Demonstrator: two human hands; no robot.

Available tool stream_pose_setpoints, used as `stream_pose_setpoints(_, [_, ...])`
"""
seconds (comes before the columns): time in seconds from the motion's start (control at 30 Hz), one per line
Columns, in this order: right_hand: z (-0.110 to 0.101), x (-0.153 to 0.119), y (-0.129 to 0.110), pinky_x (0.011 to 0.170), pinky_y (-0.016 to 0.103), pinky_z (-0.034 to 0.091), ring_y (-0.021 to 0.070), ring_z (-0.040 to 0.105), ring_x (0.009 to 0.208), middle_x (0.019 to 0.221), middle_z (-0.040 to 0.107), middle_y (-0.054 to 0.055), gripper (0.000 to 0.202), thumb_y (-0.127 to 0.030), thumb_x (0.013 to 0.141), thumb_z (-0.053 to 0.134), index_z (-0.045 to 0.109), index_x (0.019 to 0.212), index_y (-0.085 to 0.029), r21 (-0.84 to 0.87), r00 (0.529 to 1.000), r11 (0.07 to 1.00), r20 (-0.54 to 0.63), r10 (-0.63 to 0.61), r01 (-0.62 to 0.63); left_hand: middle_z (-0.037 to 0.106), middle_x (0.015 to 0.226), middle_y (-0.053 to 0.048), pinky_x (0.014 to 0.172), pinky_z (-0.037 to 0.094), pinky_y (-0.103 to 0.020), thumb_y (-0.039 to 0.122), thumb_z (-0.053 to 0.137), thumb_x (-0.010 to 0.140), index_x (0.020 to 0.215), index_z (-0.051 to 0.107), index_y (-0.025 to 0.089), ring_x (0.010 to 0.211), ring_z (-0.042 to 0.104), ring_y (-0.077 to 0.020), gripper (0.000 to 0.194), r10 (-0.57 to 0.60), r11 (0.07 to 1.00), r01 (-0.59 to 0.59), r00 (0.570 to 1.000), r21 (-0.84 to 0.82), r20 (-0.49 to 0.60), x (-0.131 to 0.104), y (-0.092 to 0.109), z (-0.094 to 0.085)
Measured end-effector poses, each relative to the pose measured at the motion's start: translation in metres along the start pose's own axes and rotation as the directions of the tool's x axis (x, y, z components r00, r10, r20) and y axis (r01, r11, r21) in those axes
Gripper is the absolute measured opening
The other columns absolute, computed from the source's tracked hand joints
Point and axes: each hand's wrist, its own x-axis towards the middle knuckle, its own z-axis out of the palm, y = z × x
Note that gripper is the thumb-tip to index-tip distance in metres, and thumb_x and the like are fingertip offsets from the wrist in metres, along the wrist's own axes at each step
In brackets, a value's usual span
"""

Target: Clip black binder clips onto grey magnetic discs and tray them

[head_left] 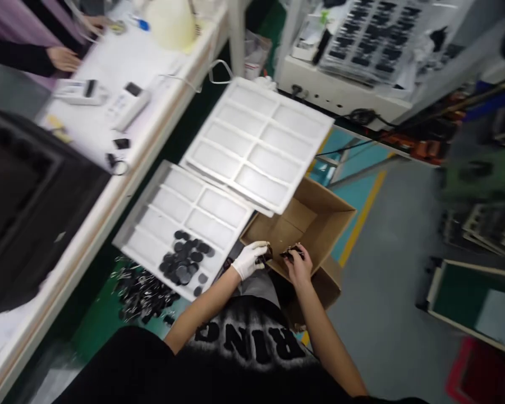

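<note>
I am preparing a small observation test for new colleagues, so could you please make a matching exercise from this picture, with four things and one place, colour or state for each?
Things:
1. Left hand
2. Right hand
3. Round black discs
4. Cardboard box

Descriptions:
A. Brown and open
B. In a white divided tray
C. Gloved in white
D. Bare, with dark pieces in its fingers

Pairs: 1-C, 2-D, 3-B, 4-A

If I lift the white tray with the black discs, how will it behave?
The ribbed tray is probably stiff. The black discs lie loose towards one end, so they'd likely slide, and it may tip that way.
</note>
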Motion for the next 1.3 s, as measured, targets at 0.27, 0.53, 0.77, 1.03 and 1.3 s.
stream_pose_setpoints(0.27, [0.099,-0.157,0.031,0.080,0.043,0.060,0.0270,0.068,0.094,0.104,0.073,0.006,0.039,-0.022,0.061,0.068,0.076,0.099,-0.024,-0.226,0.714,0.887,0.684,-0.150,0.403,0.073,0.101,-0.009,0.055,0.055,-0.028,0.055,0.075,0.075,0.114,0.074,0.024,0.076,0.068,-0.0186,0.050,0.216,0.973,-0.227,0.832,0.042,-0.511,-0.201,-0.040,-0.158])
stream_pose_setpoints(0.53, [0.193,-0.314,0.124,0.105,0.040,0.052,0.0248,0.064,0.109,0.126,0.060,0.007,0.046,-0.008,0.070,0.068,0.079,0.110,-0.027,-0.088,0.106,0.621,0.994,0.007,0.779,0.063,0.134,-0.011,0.118,0.045,-0.042,0.038,0.057,0.092,0.117,0.069,0.023,0.135,0.053,-0.0252,0.032,0.401,0.916,-0.064,0.087,0.397,-0.912,-0.294,-0.088,-0.291])
stream_pose_setpoints(0.77, [0.249,-0.355,0.153,0.117,0.044,0.042,0.0299,0.051,0.133,0.145,0.042,0.011,0.053,-0.009,0.087,0.057,0.064,0.137,-0.027,-0.037,0.001,0.469,0.997,0.077,0.882,0.059,0.129,-0.013,0.118,0.044,-0.039,0.028,0.064,0.089,0.108,0.075,0.022,0.131,0.056,-0.0258,0.023,0.573,0.807,0.130,0.064,0.576,-0.817,-0.282,-0.113,-0.334])
stream_pose_setpoints(1.03, [0.306,-0.341,0.174,0.106,0.056,0.049,0.0315,0.057,0.126,0.147,0.051,0.013,0.053,-0.036,0.093,0.070,0.054,0.142,-0.021,-0.242,0.093,0.402,0.930,0.355,0.883,0.045,0.155,-0.017,0.125,0.031,-0.048,0.038,0.056,0.097,0.139,0.063,0.020,0.147,0.040,-0.0314,0.046,0.655,0.720,0.189,0.130,0.667,-0.744,-0.242,-0.133,-0.329])
stream_pose_setpoints(1.3, [0.300,-0.343,0.168,0.118,0.056,0.041,0.0326,0.050,0.140,0.158,0.046,0.014,0.059,-0.026,0.095,0.061,0.048,0.152,-0.023,-0.209,0.066,0.487,0.953,0.294,0.848,0.046,0.156,-0.015,0.126,0.032,-0.043,0.041,0.045,0.102,0.149,0.054,0.021,0.149,0.041,-0.0268,0.051,0.627,0.759,0.118,0.131,0.640,-0.768,-0.253,-0.134,-0.347])
